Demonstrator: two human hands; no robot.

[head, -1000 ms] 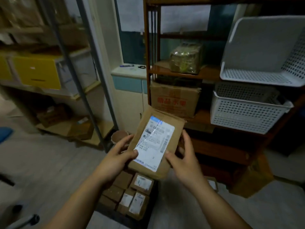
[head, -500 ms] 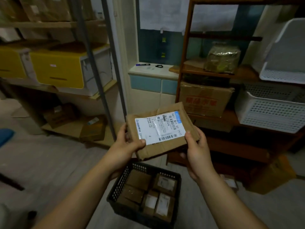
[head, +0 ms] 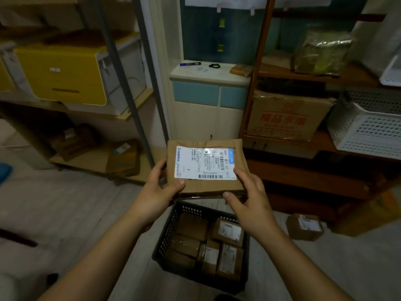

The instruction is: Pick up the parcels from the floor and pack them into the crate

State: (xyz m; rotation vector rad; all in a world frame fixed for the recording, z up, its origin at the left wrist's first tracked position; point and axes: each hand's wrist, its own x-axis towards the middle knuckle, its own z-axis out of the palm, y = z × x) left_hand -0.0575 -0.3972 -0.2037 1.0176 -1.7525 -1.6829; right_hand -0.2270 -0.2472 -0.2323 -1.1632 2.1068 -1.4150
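Thumb of left hand point(head: 160, 190) presses on the near-left corner of the held parcel point(head: 206, 170), right at the corner of its label point(head: 201, 159). The fingers wrap round the left edge & go under, a firm pinch. Right hand point(head: 249, 198) has the near-right corner, w/ fingers curved over the top by the label's right end and thumb against the near edge. Both forearms reach fwd from the bottom of view, wrists about level, palms turned toward each other.

Parcel is flat brown cardboard, label side up, tipped slightly toward the camera. Long axis runs left-right, w/ the label's blue strip at the right end and a barcode along the near edge. It's in the air above the far rim of the black crate point(head: 167, 231), not touching. Crate sits on the floor point(head: 76, 213) w/ smaller parcels point(head: 226, 232) packed inside. One loose parcel point(head: 304, 227) lies on the floor right of the crate.
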